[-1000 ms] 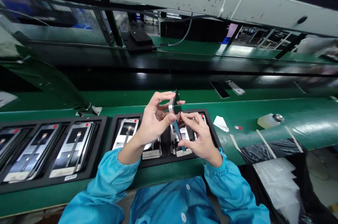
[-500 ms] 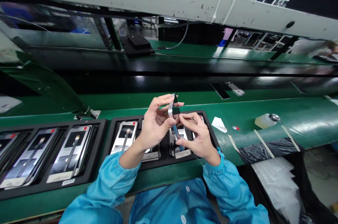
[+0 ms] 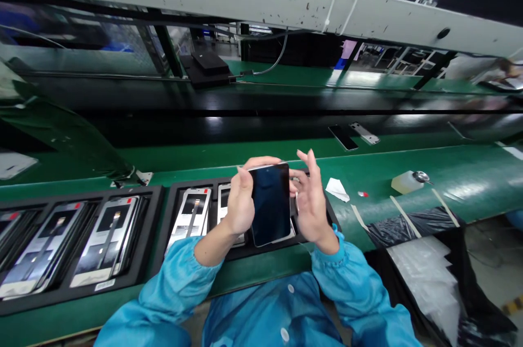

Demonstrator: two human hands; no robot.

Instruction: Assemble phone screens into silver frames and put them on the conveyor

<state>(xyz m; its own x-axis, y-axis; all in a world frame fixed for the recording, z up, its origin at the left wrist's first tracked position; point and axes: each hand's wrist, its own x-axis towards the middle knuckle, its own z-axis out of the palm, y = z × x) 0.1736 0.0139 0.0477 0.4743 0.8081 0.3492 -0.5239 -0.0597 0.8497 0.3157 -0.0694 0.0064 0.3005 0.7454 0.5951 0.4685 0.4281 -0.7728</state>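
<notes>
My left hand grips a phone screen panel by its left edge, dark glass face turned up toward me. My right hand is at the panel's right edge, fingers stretched upward and apart, the palm close to the edge. Both hands hover over a black tray that holds several white phone frames lying side by side. Blue sleeves cover both forearms.
A second black tray with several phone frames lies to the left. On the green bench sit a white scrap, a small white bottle and clear bags. Two panels lie on the dark conveyor behind. A white beam runs overhead.
The panel was held edge-on between both hands; now it is turned flat with its dark face toward me. My right hand has let go of its pinch and spread its fingers.
</notes>
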